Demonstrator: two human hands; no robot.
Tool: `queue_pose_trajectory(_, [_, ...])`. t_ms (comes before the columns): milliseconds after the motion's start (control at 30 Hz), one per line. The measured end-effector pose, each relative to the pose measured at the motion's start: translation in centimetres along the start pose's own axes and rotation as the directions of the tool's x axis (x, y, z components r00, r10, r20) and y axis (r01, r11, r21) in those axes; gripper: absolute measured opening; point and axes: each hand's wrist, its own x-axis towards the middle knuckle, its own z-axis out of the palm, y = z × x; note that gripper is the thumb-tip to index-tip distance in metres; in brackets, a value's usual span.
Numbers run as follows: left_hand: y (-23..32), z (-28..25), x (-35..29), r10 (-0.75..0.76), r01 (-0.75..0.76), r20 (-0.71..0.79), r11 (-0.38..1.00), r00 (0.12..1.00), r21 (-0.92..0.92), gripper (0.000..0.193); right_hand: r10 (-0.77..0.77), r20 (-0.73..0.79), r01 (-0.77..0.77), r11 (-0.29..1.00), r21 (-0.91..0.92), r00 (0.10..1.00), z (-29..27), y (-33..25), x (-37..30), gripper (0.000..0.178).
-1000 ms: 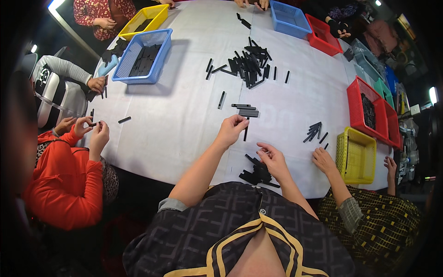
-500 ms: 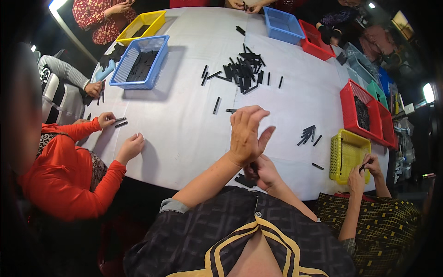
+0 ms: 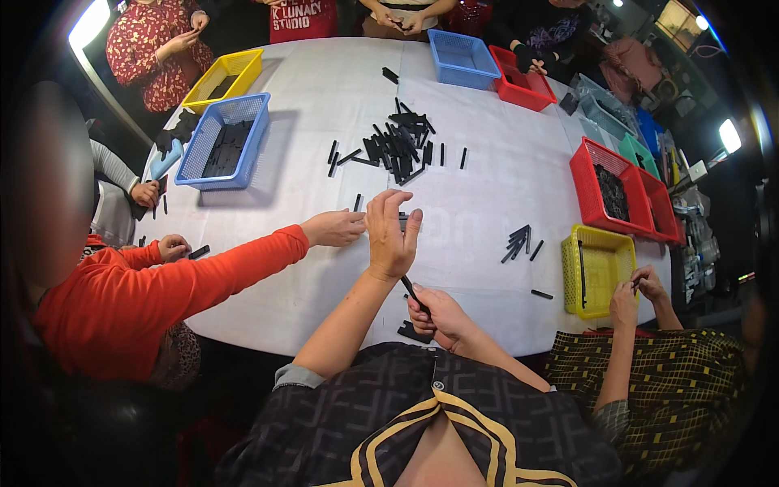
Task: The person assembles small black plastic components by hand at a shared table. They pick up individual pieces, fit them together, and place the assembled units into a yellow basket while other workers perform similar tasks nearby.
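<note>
My left hand (image 3: 391,235) is held up over the table with its fingers stretched and the thumb apart; nothing shows in its grasp. Lower and to its right, my right hand (image 3: 442,315) is closed on a slim black strip (image 3: 412,290), whose free end points up toward my left wrist. A flat black piece with a notched edge (image 3: 414,331) lies at the table's near edge, just below my right hand. Beyond my left hand, partly hidden by its fingers, is a small dark piece (image 3: 403,217). A co-worker's hand (image 3: 334,228) reaches in close beside my left hand.
A heap of black strips (image 3: 399,146) lies mid-table; a smaller group (image 3: 518,242) is to the right. Blue (image 3: 264,138) and yellow (image 3: 256,66) baskets stand far left; red (image 3: 578,162) and yellow (image 3: 572,276) ones stand right. Co-workers sit or stand around the white table (image 3: 324,97).
The co-worker in the orange-red sleeve has stretched an arm rightward to beside my left hand. The strip in my right hand now shows clearly, and my hands are farther apart. The view has shifted.
</note>
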Motion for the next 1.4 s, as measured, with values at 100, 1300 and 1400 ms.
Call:
queue_pose_trajectory(100, [2.8, -0.4, -0.9, 0.098, -0.101, 0.07, 0.994, 0.993, 0.032, 0.032, -0.038, -0.067, 0.038, 0.999, -0.005, 0.997, -0.4, 0.4, 0.5, 0.034])
queue_pose_trajectory(1300, [0.9, -3.8, -2.3, -0.393, 0.617, 0.477, 0.552, 0.786, -0.561, 0.011, -0.264, -0.068, 0.257, 0.962, -0.098, 0.962, -0.8, -1.2, -0.8, 0.027])
queue_pose_trajectory(1400, [0.8, -3.9, -2.3, -0.43, 0.68, 0.526, 0.45, 0.733, -0.579, 0.013, -0.289, -0.068, 0.278, 0.95, -0.142, 0.955, -0.6, -1.2, -1.0, 0.027])
